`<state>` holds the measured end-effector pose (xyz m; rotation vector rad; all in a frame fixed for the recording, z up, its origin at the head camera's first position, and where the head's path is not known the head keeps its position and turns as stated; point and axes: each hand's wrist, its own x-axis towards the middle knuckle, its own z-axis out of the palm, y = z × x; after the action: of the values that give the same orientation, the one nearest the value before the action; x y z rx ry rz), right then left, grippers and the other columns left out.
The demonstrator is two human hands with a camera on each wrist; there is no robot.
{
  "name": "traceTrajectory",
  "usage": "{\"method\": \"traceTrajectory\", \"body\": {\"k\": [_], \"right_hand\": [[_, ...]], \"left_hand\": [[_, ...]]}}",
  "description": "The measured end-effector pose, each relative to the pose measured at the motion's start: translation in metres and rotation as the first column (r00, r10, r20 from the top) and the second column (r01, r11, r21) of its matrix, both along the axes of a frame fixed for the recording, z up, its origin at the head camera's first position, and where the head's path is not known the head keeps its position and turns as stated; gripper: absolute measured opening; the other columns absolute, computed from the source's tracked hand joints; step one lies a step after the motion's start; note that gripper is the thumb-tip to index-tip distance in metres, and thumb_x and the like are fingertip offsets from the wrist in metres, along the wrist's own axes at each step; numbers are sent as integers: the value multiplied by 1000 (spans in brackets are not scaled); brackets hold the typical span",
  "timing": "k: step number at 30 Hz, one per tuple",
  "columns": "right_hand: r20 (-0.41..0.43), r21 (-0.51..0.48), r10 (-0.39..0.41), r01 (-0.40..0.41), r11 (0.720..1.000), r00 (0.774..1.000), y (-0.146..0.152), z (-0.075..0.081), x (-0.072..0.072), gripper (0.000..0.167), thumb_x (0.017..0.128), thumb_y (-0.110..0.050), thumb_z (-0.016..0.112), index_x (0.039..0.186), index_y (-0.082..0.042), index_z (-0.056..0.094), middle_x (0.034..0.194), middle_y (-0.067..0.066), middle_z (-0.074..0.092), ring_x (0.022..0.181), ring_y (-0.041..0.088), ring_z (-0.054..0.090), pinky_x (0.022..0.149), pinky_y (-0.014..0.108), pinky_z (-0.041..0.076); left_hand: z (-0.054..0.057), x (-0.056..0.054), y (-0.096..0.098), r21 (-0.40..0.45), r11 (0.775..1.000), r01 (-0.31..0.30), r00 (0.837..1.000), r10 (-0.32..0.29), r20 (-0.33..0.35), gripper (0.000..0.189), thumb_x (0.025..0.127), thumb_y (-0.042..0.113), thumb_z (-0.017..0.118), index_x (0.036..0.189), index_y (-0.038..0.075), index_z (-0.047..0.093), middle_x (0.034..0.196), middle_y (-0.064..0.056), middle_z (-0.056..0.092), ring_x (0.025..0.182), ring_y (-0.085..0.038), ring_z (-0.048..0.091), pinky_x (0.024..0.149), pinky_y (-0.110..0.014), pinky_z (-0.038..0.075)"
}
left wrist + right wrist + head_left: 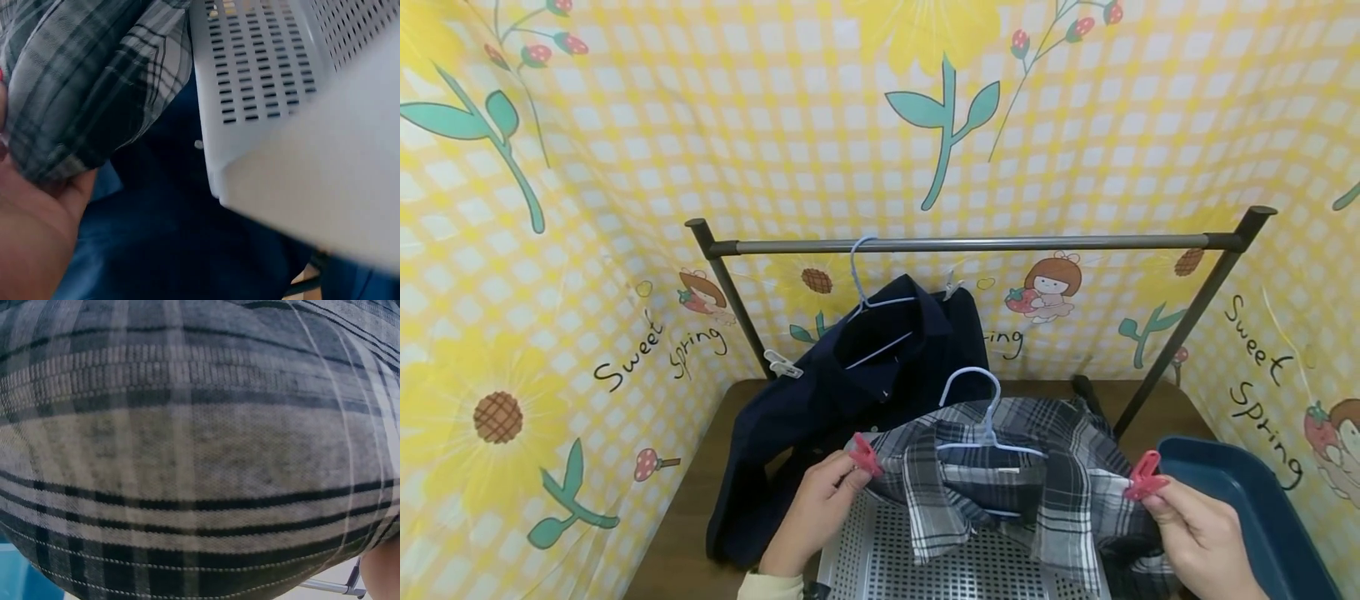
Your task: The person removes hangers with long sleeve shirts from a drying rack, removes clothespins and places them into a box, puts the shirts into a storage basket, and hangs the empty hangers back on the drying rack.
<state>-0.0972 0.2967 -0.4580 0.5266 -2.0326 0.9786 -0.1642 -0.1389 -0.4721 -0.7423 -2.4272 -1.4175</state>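
A grey and black plaid shirt [1000, 475] hangs on a light blue hanger [973, 375], its hook pointing up. At its left shoulder, my left hand [820, 504] pinches a pink clothespin [866, 455]. In the left wrist view, gathered plaid cloth [81, 81] lies against that hand's fingers. My right hand [1206, 533] pinches a second pink clothespin [1145, 477] at the other shoulder. Plaid cloth [200, 450] fills most of the right wrist view, hiding nearly all of that hand.
Behind, a dark navy shirt [865, 367] hangs from a metal rail [970, 244], with white clothespins [782, 364] on its shoulders. A white perforated basket [850, 542] stands beneath the plaid shirt. At right is a dark blue tray [1247, 475] on the brown table [677, 508].
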Motion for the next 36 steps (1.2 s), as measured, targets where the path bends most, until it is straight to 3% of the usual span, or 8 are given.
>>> {"method": "traceTrajectory", "body": {"k": [6, 8, 13, 16, 19, 22, 28, 36], "right_hand": [[92, 32, -18, 15, 999, 996, 3, 3, 3, 8, 97, 1, 63, 93, -2, 70, 90, -16, 66, 77, -9, 52, 61, 12, 39], [152, 40, -30, 25, 999, 988, 3, 5, 5, 19, 91, 13, 64, 96, -4, 70, 90, -17, 65, 78, -9, 53, 62, 12, 40], [315, 24, -17, 10, 1000, 949, 4, 15, 10, 29, 89, 15, 64, 111, -4, 70, 103, -19, 67, 90, -8, 60, 71, 9, 45], [386, 15, 4, -10, 1000, 922, 6, 24, 13, 38, 91, 11, 66, 125, -4, 65, 109, -19, 67, 93, -6, 62, 73, 9, 46], [428, 23, -6, -5, 1000, 904, 6, 32, 14, 48, 92, 7, 67, 137, -7, 58, 109, -16, 68, 95, -4, 63, 76, 9, 46], [441, 36, -23, 8, 999, 897, 4, 38, 11, 51, 93, 4, 68, 140, -10, 55, 101, -11, 69, 91, -1, 64, 76, 9, 46], [421, 15, -12, 7, 1000, 907, -2, 43, 7, 46, 91, 7, 69, 133, -7, 58, 95, -5, 69, 86, 1, 65, 77, 11, 47], [430, -10, -14, 20, 1000, 903, -4, 50, 6, 39, 90, 6, 72, 125, -7, 60, 96, -4, 69, 87, 2, 64, 79, 9, 45]], "left_hand": [[-4, -6, 7, 40, 999, 24, 990, -18, -141, 18, 98, 2, 61, 91, 19, 63, 81, 10, 51, 71, -7, 50, 62, -25, 45], [-5, -7, 11, 56, 998, 9, 978, 3, -209, 20, 96, -2, 62, 91, 17, 64, 81, 9, 53, 71, -7, 51, 62, -23, 45], [-4, -10, 18, 72, 997, -30, 906, 57, -419, 19, 90, -8, 66, 96, 9, 68, 93, -3, 68, 84, -17, 65, 78, -23, 51], [-4, -11, 18, 87, 996, -28, 876, 66, -477, 15, 92, -6, 64, 97, 7, 68, 95, -7, 69, 85, -20, 66, 80, -23, 50], [-6, -13, 17, 95, 995, -26, 874, 69, -481, 11, 96, -2, 62, 96, 7, 68, 92, -7, 67, 81, -18, 63, 76, -22, 49], [-9, -15, 17, 97, 995, -23, 874, 67, -480, 11, 95, -3, 62, 96, 6, 68, 92, -8, 67, 80, -18, 62, 76, -22, 49], [-10, -16, 18, 112, 994, -11, 878, 63, -474, 27, 84, -18, 65, 97, 6, 68, 93, -6, 68, 79, -18, 62, 77, -21, 51], [-9, -17, 18, 119, 993, -19, 881, 73, -468, 29, 83, -20, 65, 97, 6, 67, 92, -6, 67, 79, -17, 62, 77, -21, 50]]}}
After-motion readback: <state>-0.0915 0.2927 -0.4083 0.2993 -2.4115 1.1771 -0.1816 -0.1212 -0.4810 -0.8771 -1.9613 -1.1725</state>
